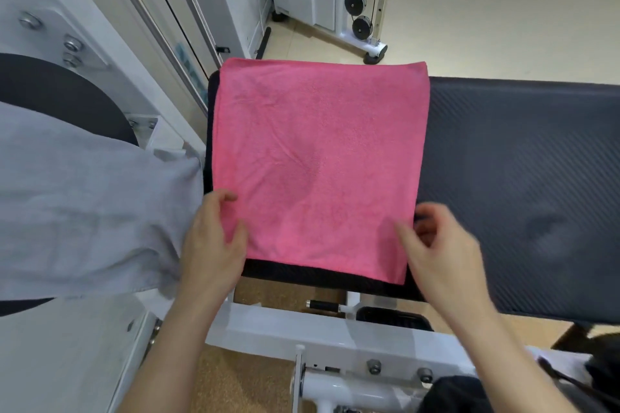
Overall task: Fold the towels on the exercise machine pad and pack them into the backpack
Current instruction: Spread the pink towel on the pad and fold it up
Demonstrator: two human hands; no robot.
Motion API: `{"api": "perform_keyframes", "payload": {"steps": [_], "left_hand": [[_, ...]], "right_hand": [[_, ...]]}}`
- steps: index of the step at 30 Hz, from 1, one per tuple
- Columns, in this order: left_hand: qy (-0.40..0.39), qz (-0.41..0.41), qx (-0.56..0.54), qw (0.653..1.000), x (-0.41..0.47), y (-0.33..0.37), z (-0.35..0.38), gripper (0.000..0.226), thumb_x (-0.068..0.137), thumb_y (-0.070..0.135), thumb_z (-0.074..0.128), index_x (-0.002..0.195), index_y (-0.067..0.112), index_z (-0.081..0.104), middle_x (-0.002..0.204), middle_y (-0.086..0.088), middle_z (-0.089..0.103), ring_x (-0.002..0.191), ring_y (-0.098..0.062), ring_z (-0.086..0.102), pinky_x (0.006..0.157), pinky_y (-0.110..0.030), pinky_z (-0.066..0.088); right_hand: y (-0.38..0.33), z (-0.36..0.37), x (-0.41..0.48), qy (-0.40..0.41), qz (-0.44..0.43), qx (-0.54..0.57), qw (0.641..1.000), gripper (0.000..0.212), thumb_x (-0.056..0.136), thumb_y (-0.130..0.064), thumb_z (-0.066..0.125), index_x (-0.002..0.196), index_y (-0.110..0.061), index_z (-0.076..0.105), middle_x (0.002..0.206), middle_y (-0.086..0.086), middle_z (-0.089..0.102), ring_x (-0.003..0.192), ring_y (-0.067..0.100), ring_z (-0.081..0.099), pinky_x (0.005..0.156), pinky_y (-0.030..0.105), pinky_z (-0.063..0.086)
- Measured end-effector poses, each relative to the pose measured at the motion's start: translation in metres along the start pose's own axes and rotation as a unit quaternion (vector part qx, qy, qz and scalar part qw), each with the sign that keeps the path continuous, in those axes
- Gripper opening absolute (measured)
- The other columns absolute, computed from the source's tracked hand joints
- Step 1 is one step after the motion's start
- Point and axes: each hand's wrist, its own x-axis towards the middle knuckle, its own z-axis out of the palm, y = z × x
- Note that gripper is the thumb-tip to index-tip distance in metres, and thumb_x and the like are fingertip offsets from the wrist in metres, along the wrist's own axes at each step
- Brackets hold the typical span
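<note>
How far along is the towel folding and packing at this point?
Early. Done: the pink towel lies spread flat on the pad. In hand: the left hand pinches its near-left edge; the right hand, blurred, is at the near-right corner. Still to do: folding it, the grey towel on the left, and all packing.

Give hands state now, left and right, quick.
Left hand: pinches the towel at its near left corner.
Right hand: fingers curled at the towel's near right corner, blurred; grip cannot be told.
</note>
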Motion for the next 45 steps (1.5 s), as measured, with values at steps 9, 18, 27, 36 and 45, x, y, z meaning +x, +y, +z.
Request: {"api": "perform_keyframes", "payload": {"steps": [9,18,27,36,45], "left_hand": [[0.090,-0.141,-0.190,0.967,-0.035,-0.028,0.012,0.020,0.093,0.009,0.060,0.093,0.028,0.068,0.084,0.003,0.063,0.075,-0.012,0.058,0.072,-0.030,0.054],[0.025,0.065,0.051,0.996,-0.050,-0.044,-0.002,0.049,0.079,-0.015,0.064,0.121,0.011,0.066,0.100,0.001,0.067,0.084,-0.008,0.057,0.080,-0.012,0.040],[-0.104,0.395,0.211,0.888,-0.101,-0.005,0.039,0.016,0.072,0.013,0.062,0.086,0.012,0.069,0.093,-0.005,0.061,0.092,-0.026,0.055,0.086,-0.041,0.041],[-0.283,0.388,0.094,0.872,-0.108,0.055,0.082,0.023,0.082,0.018,0.045,0.094,0.017,0.064,0.085,0.003,0.055,0.081,-0.016,0.049,0.059,-0.037,0.050],[-0.228,0.380,-0.044,0.895,-0.061,0.132,0.073,0.016,0.085,0.014,0.066,0.100,0.015,0.072,0.094,0.006,0.070,0.086,-0.007,0.061,0.077,-0.027,0.048]], "right_hand": [[0.021,0.020,-0.031,-0.041,0.032,-0.036,0.998,0.023,0.089,-0.031,0.059,0.070,-0.019,0.054,0.070,0.001,0.058,0.062,0.016,0.053,0.055,0.035,0.042],[0.019,0.008,-0.034,-0.040,0.125,0.126,0.983,0.008,0.091,-0.015,0.060,0.091,-0.022,0.056,0.079,-0.001,0.070,0.058,0.009,0.069,0.064,0.041,0.057],[0.028,-0.057,0.036,0.040,0.038,-0.075,0.996,0.014,0.086,-0.021,0.061,0.100,-0.019,0.064,0.074,-0.008,0.062,0.080,0.024,0.060,0.071,0.033,0.044],[0.050,-0.084,0.025,0.018,0.065,0.135,0.989,0.030,0.079,-0.006,0.074,0.105,-0.018,0.066,0.074,0.000,0.062,0.060,0.006,0.053,0.059,0.015,0.045],[0.040,-0.073,-0.023,-0.060,0.041,0.324,0.943,0.027,0.078,0.005,0.074,0.095,-0.016,0.071,0.082,0.003,0.074,0.078,0.015,0.068,0.079,0.036,0.058]]}}
